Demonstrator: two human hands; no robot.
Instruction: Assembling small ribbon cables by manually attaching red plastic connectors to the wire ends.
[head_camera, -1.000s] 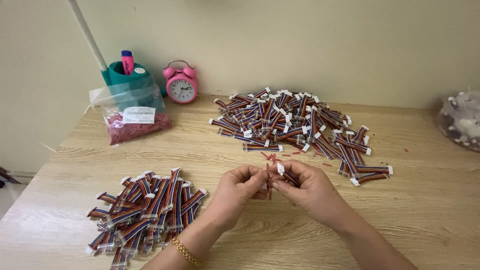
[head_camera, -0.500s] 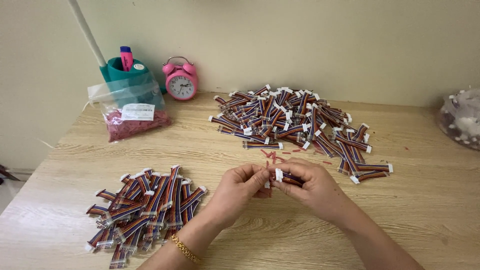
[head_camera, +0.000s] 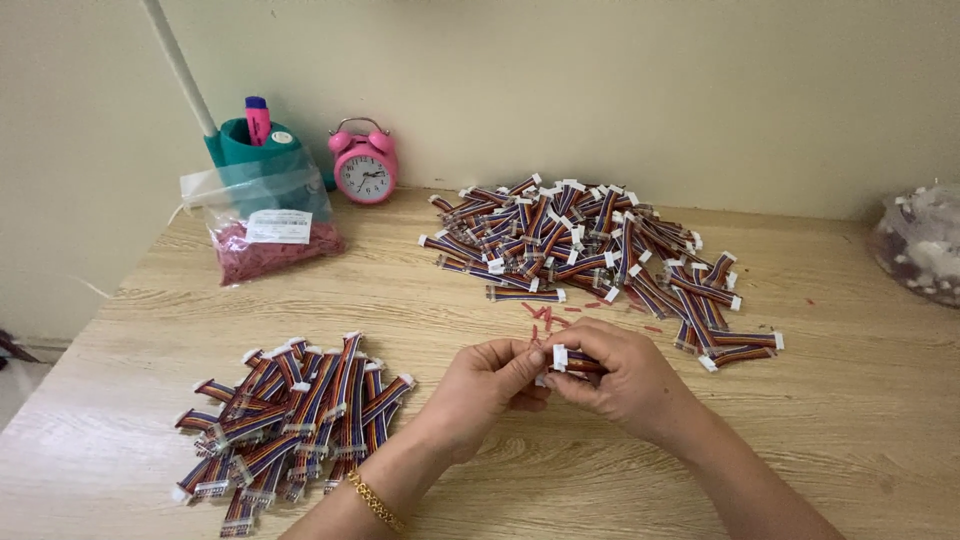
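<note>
Above the wooden table (head_camera: 800, 300), left hand (head_camera: 480, 385), right hand (head_camera: 625, 380) pinching striped white-tipped cable bundle (head_camera: 572, 360)

2 bare hands (head_camera: 560, 385), no sleeves, gold chain bracelet (head_camera: 375, 502) on left wrist

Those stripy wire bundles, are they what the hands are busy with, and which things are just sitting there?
In use:
- folded rainbow ribbon cable with white plugs, held by left hand and right hand
- far cable heap
- near cable heap
- small red ties

Just sitting:
- pink alarm clock
- teal pen cup
- plastic bag of red bits
</note>
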